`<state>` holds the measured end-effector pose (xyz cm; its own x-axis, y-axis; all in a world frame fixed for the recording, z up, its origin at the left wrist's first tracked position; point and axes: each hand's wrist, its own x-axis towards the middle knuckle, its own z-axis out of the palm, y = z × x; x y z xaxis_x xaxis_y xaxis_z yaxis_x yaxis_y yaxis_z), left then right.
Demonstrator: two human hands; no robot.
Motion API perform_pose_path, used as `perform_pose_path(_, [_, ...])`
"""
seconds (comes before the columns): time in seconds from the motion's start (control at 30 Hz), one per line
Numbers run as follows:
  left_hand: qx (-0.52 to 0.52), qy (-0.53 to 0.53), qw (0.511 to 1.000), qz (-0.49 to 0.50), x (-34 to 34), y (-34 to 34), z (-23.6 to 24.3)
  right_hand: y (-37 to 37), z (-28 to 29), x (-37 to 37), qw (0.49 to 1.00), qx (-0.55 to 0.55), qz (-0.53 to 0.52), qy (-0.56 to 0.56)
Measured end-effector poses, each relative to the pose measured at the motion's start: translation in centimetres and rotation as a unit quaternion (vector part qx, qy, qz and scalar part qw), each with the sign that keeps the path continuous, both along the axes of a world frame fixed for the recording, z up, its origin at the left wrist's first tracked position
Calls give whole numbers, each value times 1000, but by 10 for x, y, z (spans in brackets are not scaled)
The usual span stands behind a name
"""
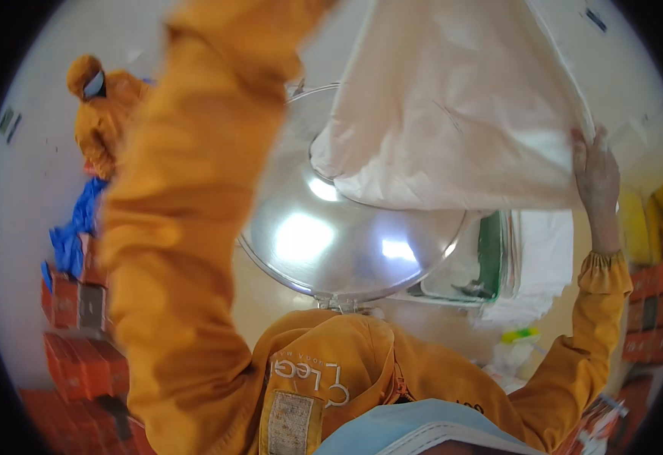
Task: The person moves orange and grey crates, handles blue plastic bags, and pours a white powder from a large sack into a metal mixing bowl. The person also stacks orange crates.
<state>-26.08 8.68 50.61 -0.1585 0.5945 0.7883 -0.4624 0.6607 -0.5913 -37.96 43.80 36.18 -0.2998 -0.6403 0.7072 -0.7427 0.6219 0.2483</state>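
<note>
A large cream cloth [445, 98], apparently a bag, hangs from beyond the top edge, its lower end resting over the middle of a round, shiny steel lid [278, 197]. My right hand [595, 167] has its fingers closed on the cloth's right edge, with the orange cuff below it. My left arm [172, 227], in an orange sleeve, reaches up across the left of the picture and out at the top; its hand is out of sight. The hinge [339, 302] of the lid is at the side nearest my body.
A person [104, 106] in orange hooded coveralls and a mask stands at upper left beside blue plastic [85, 212]. Red crates [81, 364] are stacked left, more red crates [650, 296] and yellow items [635, 220] right. A green-rimmed container [487, 250] and stacked white cloths [536, 258] sit right of the lid.
</note>
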Motion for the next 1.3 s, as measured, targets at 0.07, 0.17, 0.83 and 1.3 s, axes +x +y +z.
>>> perform_pose_path(0.07, [234,-4,958,-166,12,-6,-105,7,1,-24,991,77,-111,3])
perform_pose_path(0.17, [508,-68,820,-254,78,-18,-297,-36,26,-16,990,92,-104,31])
perform_pose_path(0.83, [793,-214,548,-157,126,-68,-470,-274,279,41,949,198,-137,204])
perform_pose_path(1.3, [784,-282,534,-143,123,-90,-460,-214,309,67,921,283,-101,249])
